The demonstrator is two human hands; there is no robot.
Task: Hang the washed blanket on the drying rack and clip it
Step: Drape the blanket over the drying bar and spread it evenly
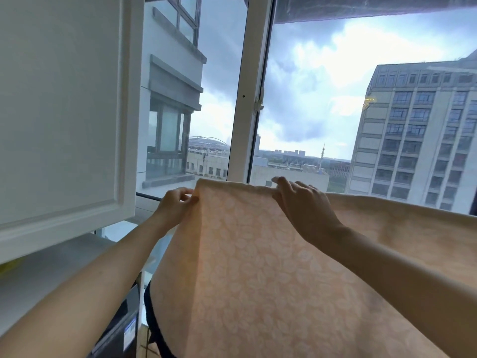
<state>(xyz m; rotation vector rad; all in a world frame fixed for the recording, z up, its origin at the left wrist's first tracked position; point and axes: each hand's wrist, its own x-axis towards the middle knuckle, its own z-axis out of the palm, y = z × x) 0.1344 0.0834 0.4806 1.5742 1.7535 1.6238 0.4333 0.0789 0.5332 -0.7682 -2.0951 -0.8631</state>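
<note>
A pale peach blanket point(258, 267) with a faint leaf pattern hangs in front of me, its top fold running from the centre to the right edge. The rack bar under the fold is hidden by the cloth. My left hand point(175, 205) pinches the blanket's upper left corner between thumb and fingers. My right hand point(302, 202) lies over the top fold a little to the right, its fingers curled onto the cloth edge. No clip is in sight.
A white cabinet door point(64, 112) stands open at the upper left, close to my left arm. Behind the blanket is a large window with a white frame post point(247, 99). A dark appliance point(121, 329) sits low on the left.
</note>
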